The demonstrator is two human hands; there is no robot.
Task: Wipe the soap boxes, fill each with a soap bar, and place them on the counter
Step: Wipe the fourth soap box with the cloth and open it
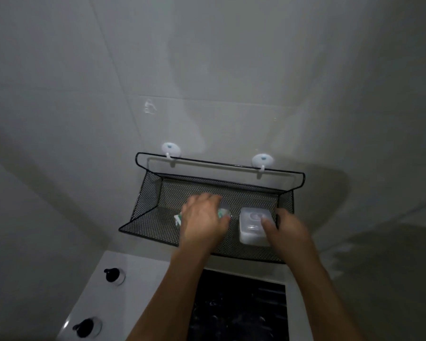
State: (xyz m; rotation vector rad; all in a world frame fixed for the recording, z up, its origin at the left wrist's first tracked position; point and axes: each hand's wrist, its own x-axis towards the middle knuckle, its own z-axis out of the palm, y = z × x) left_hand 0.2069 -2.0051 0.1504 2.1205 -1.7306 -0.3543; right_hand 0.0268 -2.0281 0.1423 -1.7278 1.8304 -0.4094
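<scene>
Black wire-mesh basket (145, 212), trapezoid shape, thin rod frame, hangs off two round white suction hooks (170, 150) on a smooth grey-white tiled wall (84, 70).

Inside the basket, right half: translucent plastic soap box (252, 227), rounded-rectangle, lid on, glossy with an oval recess on top. Long axis runs near-to-far, sitting flat on the mesh floor.

Right hand (289, 230) is at the box's right side: thumb lies across the lid's far-right corner, the other fingers drop behind the box's right edge against the basket's right wall. Looks like a grip on the box, fingers narrow.

Left hand (204, 217) is over the basket's middle-left, palm down, fingers curled around a green-and-white wrapped item (178, 219), likely a soap bar packet; its end sticks out left of the hand, another bit shows at the right by the thumb. A second clear rounded piece (224, 210) sits just right of the left hand, mostly hidden; can't tell whether it's another box.

Below the basket: white glossy counter (138, 267) with two black pump-top dispensers (114, 275) at the left, one nearer, one farther. Dark rectangular basin (241, 303) to the right of them, surface shiny, partly covered by both forearms.
</scene>
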